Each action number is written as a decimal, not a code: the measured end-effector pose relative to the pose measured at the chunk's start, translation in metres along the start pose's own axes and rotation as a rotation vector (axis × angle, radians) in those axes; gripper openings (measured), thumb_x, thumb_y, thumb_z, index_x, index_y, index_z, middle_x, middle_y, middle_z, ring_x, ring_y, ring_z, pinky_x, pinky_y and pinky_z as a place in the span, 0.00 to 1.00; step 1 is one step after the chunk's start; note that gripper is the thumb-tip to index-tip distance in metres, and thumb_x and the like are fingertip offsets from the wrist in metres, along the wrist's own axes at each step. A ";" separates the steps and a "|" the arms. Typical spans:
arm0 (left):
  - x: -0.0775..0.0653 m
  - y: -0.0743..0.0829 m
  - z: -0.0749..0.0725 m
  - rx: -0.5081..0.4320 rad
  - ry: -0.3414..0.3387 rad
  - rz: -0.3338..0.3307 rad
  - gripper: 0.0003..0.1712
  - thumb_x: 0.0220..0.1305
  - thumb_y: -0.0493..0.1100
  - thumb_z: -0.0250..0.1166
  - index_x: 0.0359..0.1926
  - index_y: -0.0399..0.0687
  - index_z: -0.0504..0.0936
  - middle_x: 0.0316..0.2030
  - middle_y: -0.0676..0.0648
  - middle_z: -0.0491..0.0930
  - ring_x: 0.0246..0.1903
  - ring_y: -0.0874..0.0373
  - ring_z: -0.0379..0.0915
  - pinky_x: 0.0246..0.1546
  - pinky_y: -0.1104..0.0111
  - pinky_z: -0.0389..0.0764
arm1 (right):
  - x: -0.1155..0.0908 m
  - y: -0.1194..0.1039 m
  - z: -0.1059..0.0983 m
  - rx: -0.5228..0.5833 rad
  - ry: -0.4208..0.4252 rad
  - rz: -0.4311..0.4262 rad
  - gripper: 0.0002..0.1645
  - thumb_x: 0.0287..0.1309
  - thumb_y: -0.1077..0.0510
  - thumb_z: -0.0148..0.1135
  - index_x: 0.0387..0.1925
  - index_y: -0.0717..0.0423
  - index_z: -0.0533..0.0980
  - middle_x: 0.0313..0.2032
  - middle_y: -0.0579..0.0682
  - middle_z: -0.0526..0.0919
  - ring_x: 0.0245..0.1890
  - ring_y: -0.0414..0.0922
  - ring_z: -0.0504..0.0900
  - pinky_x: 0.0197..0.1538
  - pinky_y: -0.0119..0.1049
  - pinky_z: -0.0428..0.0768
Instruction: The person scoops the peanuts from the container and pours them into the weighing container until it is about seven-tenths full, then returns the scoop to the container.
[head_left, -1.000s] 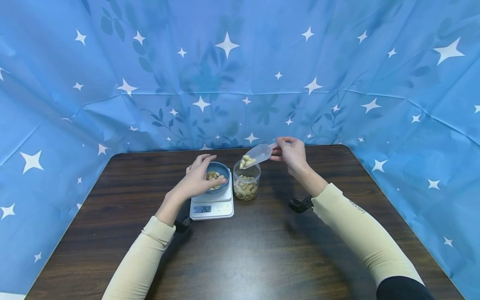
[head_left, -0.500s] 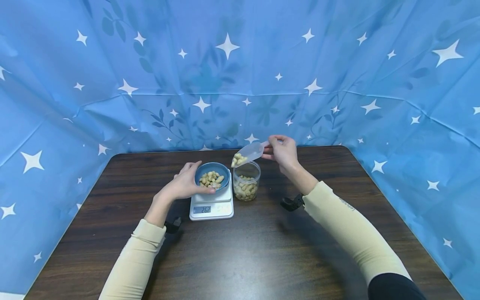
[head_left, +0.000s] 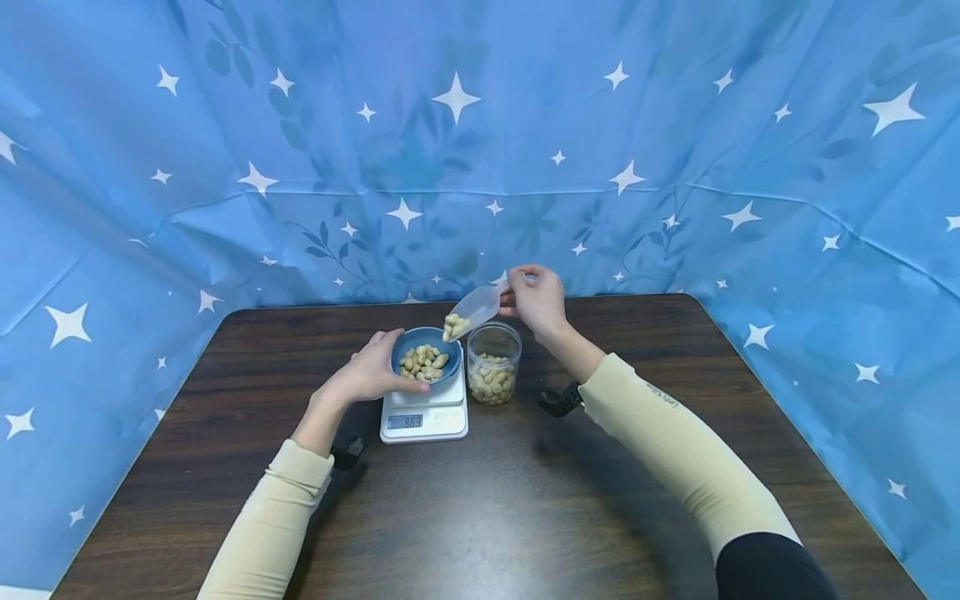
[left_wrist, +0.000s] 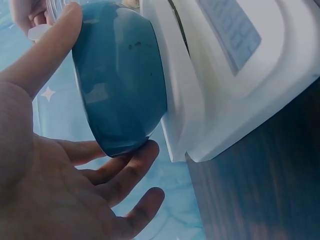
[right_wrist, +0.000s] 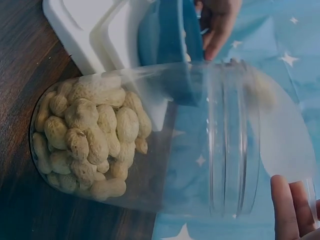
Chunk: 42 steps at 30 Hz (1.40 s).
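Observation:
On a white digital scale (head_left: 444, 427) sits a blue bowl (left_wrist: 120, 85) with unshelled peanuts (head_left: 423, 363) inside. My left hand (head_left: 369, 367) holds the bowl from the left, thumb on the near side and fingers round the far side. Pinched by its handle in my right hand (head_left: 540, 302) is a translucent plastic scoop (head_left: 482, 304). It tilts down to the left, its tip over the bowl's right rim, with several peanuts (head_left: 453, 327) near the tip. A clear jar (right_wrist: 185, 150), partly filled with peanuts, stands uncapped right of the scale, below the scoop.
The dark wooden table (head_left: 480, 517) ends at a blue star-patterned curtain (head_left: 480, 167) behind and at the sides. Bowl, scale and jar stand close together near the back edge. The scale's display (head_left: 406, 422) is lit.
My right hand has moved the loaded scoop left, from above the jar to the bowl's rim. My left hand has shifted to the bowl's left side, uncovering its peanuts. The display's digits have changed from 262.

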<state>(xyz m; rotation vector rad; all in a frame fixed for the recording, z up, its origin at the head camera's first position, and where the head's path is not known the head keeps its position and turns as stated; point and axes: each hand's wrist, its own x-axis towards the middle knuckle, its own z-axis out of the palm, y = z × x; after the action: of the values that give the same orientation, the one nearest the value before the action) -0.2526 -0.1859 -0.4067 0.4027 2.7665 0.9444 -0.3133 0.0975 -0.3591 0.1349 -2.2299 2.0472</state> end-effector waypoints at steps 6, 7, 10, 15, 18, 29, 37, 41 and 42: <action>-0.002 0.001 0.002 -0.006 0.010 -0.017 0.68 0.51 0.61 0.80 0.78 0.33 0.53 0.70 0.30 0.60 0.66 0.37 0.61 0.65 0.35 0.58 | -0.005 -0.002 0.012 -0.248 -0.010 -0.246 0.17 0.79 0.57 0.53 0.56 0.66 0.76 0.33 0.59 0.87 0.33 0.52 0.88 0.34 0.39 0.86; -0.002 0.002 0.002 -0.005 0.010 -0.018 0.68 0.51 0.61 0.80 0.79 0.33 0.53 0.70 0.31 0.60 0.66 0.37 0.61 0.65 0.36 0.59 | -0.006 -0.003 0.013 -0.284 -0.010 -0.293 0.16 0.79 0.57 0.53 0.56 0.65 0.76 0.33 0.58 0.88 0.33 0.52 0.88 0.33 0.39 0.86; -0.002 0.004 0.003 -0.001 0.009 -0.019 0.68 0.51 0.62 0.80 0.79 0.32 0.52 0.70 0.31 0.60 0.66 0.37 0.62 0.65 0.36 0.60 | -0.007 -0.004 0.016 -0.359 -0.011 -0.411 0.15 0.79 0.57 0.53 0.54 0.64 0.77 0.31 0.55 0.88 0.33 0.52 0.88 0.32 0.37 0.86; -0.003 0.007 0.005 0.006 0.003 -0.016 0.67 0.52 0.60 0.80 0.79 0.32 0.52 0.70 0.30 0.60 0.66 0.38 0.61 0.66 0.35 0.56 | -0.013 -0.009 0.012 -0.341 -0.026 -0.459 0.14 0.79 0.56 0.53 0.53 0.63 0.76 0.31 0.53 0.88 0.33 0.48 0.88 0.34 0.39 0.86; -0.004 0.008 0.006 0.014 0.008 -0.014 0.67 0.52 0.60 0.80 0.78 0.32 0.52 0.70 0.30 0.60 0.66 0.38 0.61 0.66 0.34 0.55 | -0.015 -0.012 0.006 -0.303 -0.022 -0.472 0.13 0.79 0.57 0.53 0.52 0.63 0.76 0.32 0.54 0.88 0.34 0.47 0.88 0.36 0.41 0.87; -0.006 0.008 0.008 0.029 0.012 -0.019 0.68 0.52 0.62 0.79 0.79 0.33 0.52 0.71 0.30 0.58 0.69 0.36 0.58 0.66 0.32 0.52 | -0.027 -0.029 -0.019 -0.235 0.004 -0.541 0.12 0.78 0.62 0.53 0.52 0.68 0.76 0.33 0.62 0.87 0.36 0.55 0.88 0.32 0.31 0.84; -0.008 0.009 0.009 0.023 0.032 -0.026 0.70 0.51 0.65 0.79 0.81 0.38 0.48 0.74 0.30 0.53 0.72 0.33 0.50 0.66 0.31 0.51 | -0.027 -0.026 -0.037 -0.251 0.013 -0.569 0.12 0.78 0.60 0.55 0.51 0.66 0.77 0.33 0.60 0.87 0.36 0.52 0.88 0.32 0.29 0.84; -0.007 0.012 0.011 -0.029 0.087 -0.022 0.71 0.51 0.66 0.78 0.82 0.45 0.46 0.77 0.34 0.47 0.75 0.34 0.40 0.67 0.31 0.44 | -0.028 -0.024 -0.041 -0.285 0.006 -0.599 0.11 0.78 0.60 0.55 0.49 0.65 0.77 0.31 0.57 0.87 0.33 0.49 0.88 0.33 0.31 0.84; -0.007 0.013 0.012 -0.041 0.104 -0.014 0.70 0.51 0.66 0.78 0.83 0.47 0.47 0.77 0.35 0.47 0.76 0.34 0.40 0.68 0.31 0.43 | -0.027 -0.023 -0.042 -0.298 0.002 -0.607 0.10 0.77 0.60 0.55 0.49 0.64 0.77 0.31 0.57 0.87 0.32 0.49 0.87 0.32 0.31 0.84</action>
<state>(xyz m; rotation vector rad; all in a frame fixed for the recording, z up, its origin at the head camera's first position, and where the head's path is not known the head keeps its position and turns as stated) -0.2406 -0.1709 -0.4072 0.3366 2.8331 1.0452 -0.2820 0.1368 -0.3366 0.6818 -2.1081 1.3876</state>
